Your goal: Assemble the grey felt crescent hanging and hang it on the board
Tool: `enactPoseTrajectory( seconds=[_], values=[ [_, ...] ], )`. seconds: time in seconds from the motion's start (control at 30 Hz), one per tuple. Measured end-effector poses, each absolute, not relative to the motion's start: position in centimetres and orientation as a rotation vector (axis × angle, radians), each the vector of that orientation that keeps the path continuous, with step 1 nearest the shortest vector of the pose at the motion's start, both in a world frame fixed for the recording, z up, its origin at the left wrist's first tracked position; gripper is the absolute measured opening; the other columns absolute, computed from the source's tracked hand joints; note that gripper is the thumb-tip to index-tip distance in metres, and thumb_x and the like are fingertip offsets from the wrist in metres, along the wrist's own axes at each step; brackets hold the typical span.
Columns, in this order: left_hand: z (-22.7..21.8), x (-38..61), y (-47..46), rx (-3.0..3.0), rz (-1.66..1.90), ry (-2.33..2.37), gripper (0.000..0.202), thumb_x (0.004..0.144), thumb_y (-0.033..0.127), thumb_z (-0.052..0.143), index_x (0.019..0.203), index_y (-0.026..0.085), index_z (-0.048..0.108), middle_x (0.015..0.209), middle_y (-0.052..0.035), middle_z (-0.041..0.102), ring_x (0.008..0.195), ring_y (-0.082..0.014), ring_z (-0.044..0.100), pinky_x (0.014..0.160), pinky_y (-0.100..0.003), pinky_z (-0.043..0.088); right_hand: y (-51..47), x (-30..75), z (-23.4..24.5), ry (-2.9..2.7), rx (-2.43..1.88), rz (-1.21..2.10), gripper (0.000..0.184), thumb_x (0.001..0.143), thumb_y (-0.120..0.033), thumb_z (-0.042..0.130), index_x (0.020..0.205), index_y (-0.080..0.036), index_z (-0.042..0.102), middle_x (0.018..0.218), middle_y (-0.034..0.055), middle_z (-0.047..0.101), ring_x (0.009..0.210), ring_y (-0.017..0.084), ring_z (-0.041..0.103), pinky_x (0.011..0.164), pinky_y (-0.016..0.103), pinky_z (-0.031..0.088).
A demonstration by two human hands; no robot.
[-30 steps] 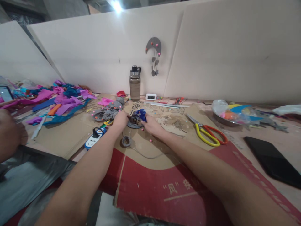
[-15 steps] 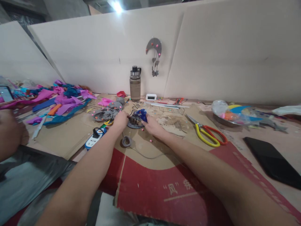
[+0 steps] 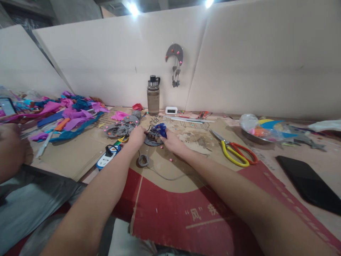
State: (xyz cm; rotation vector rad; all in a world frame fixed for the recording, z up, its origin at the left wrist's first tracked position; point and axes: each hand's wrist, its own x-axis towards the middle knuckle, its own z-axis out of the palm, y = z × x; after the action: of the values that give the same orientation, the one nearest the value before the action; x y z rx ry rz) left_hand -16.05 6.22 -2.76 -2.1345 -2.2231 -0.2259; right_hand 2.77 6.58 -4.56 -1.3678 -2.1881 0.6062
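My left hand (image 3: 137,137) is closed, its fingertips pinching the left side of a grey felt crescent (image 3: 153,141) that lies on the cardboard. My right hand (image 3: 172,141) is wrapped round a small blue tool (image 3: 162,130), shaped like a glue gun, over the right side of the crescent. Its tip is too blurred to make out. A coil of grey cord (image 3: 143,160) sits just in front, its tail running to the right. Small pink balls (image 3: 171,160) lie close by. Left of my hands is a pile of grey felt pieces dotted with pink balls (image 3: 121,128).
A water bottle (image 3: 153,97) and a white digital clock (image 3: 171,110) stand at the back. Yellow-and-red-handled scissors (image 3: 236,151), a black phone (image 3: 306,181) and a metal bowl (image 3: 257,138) are on the right. A power strip (image 3: 108,156), coloured scraps (image 3: 77,113) and another person's hand (image 3: 12,151) are on the left.
Both hands keep nearly the same place and grip. The blue tool and the felt crescent show hardly any shift; the view tilts very slightly.
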Motion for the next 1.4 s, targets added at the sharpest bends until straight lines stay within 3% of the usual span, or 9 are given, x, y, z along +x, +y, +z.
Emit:
enactPoseTrajectory(
  seconds=[0.47,0.93,1.1,1.4],
  values=[
    [-2.1,-15.5,5.8,-2.123,-0.205,-2.244,0.038,0.076,0.010,0.049,0.103,0.022,0.074,0.112,-0.0039,0.070,0.107,-0.0173,0.062,0.092,-0.021,0.044,6.7,3.5,-4.8,-2.259,-1.354,0.533,0.026,0.086,-0.028,0.048,0.108,-0.016,0.054,0.101,0.0130,0.068,0.096,0.027,0.061,0.085,0.037,0.040],
    [-2.3,-15.7,6.0,-2.117,-0.227,-2.262,0.038,0.077,0.013,0.049,0.104,0.025,0.073,0.113,-0.0048,0.069,0.106,-0.0187,0.062,0.092,-0.024,0.044,6.4,3.6,-4.5,-2.250,-1.398,0.541,0.030,0.087,-0.027,0.047,0.113,-0.015,0.052,0.103,0.0145,0.067,0.096,0.026,0.062,0.085,0.036,0.041],
    [-2.2,-15.6,5.9,-2.120,-0.219,-2.266,0.037,0.076,0.012,0.049,0.102,0.024,0.074,0.110,-0.0043,0.070,0.106,-0.0179,0.062,0.091,-0.023,0.045,6.6,3.6,-4.7,-2.182,-1.329,0.608,0.031,0.087,-0.027,0.048,0.116,-0.016,0.051,0.102,0.0113,0.067,0.094,0.023,0.062,0.085,0.033,0.042],
    [-2.3,-15.7,6.0,-2.116,-0.209,-2.249,0.038,0.076,0.012,0.050,0.104,0.023,0.074,0.112,-0.0046,0.070,0.106,-0.0186,0.062,0.091,-0.023,0.045,6.5,2.9,-4.7,-2.240,-1.379,0.552,0.027,0.086,-0.026,0.048,0.110,-0.015,0.053,0.100,0.0119,0.068,0.094,0.024,0.062,0.084,0.034,0.041]
  ],
)
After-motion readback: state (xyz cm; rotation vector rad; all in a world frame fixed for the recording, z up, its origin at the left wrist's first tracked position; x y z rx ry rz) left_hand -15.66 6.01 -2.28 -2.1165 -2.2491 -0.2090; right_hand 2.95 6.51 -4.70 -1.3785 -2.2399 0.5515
